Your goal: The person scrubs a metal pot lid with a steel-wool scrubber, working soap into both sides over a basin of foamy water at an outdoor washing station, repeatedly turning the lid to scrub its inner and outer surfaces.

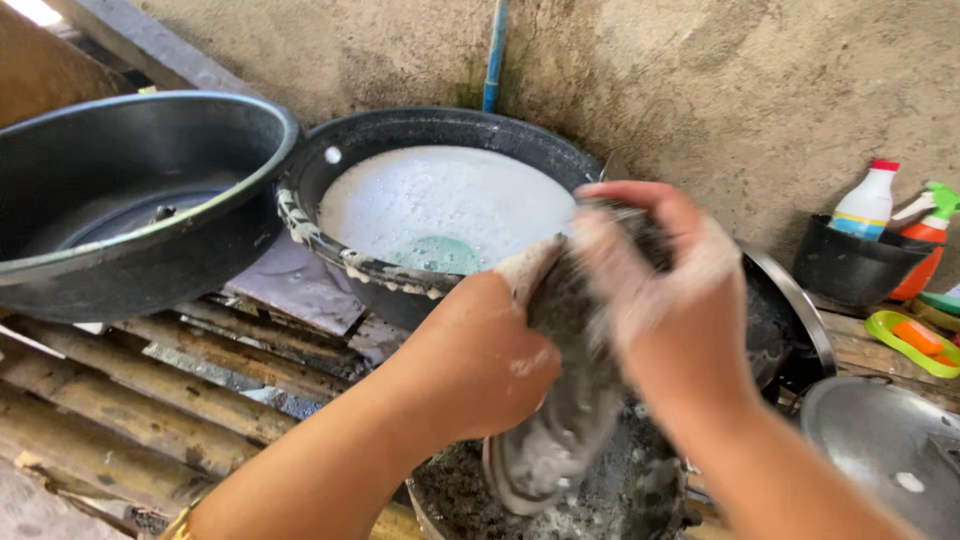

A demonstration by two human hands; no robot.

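We clamp our left hand (480,365) and right hand (665,290) on a soapy grey shoe (565,420), gripping both ends over the pot (640,495) so suds drip inside.

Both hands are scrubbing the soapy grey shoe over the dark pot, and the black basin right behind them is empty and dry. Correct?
Not quite. The head view shows the black basin behind the hands is filled with white, foamy water, not empty and dry. The rest stands: the left hand and right hand both grip the soapy grey shoe over the dark pot.
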